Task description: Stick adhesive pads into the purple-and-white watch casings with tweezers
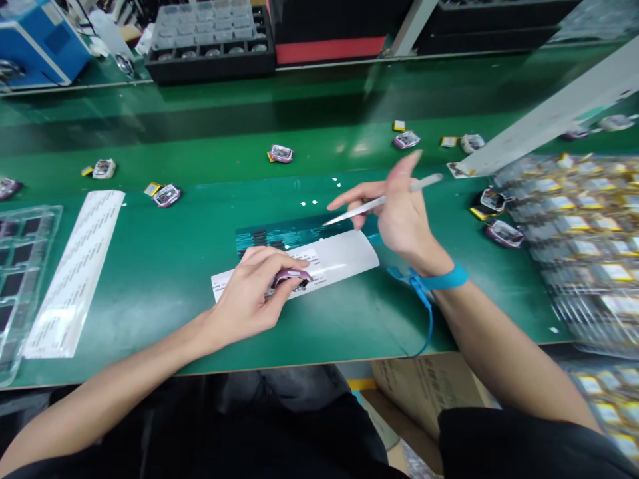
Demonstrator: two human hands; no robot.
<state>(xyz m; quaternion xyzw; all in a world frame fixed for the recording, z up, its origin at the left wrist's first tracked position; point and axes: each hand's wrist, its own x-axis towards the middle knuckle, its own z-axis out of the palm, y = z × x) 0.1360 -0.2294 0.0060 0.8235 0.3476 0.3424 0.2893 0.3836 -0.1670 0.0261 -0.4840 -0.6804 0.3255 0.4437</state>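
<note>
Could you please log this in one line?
left hand: holds purple casing | right hand: holds white tool | blue band: right wrist

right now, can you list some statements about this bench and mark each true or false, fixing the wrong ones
1. The left hand holds a purple-rimmed casing. True.
2. The right hand holds a white pointed tool. True.
3. The tool's tip is pressed against the casing. False: the tip is apart from it.
4. A white sheet lies beneath the casing. True.
5. A blue strap circles the left wrist. False: the blue strap circles the right wrist.
6. The blue box-shaped unit is at the top right of the view. False: the blue box-shaped unit is at the top left.
</note>
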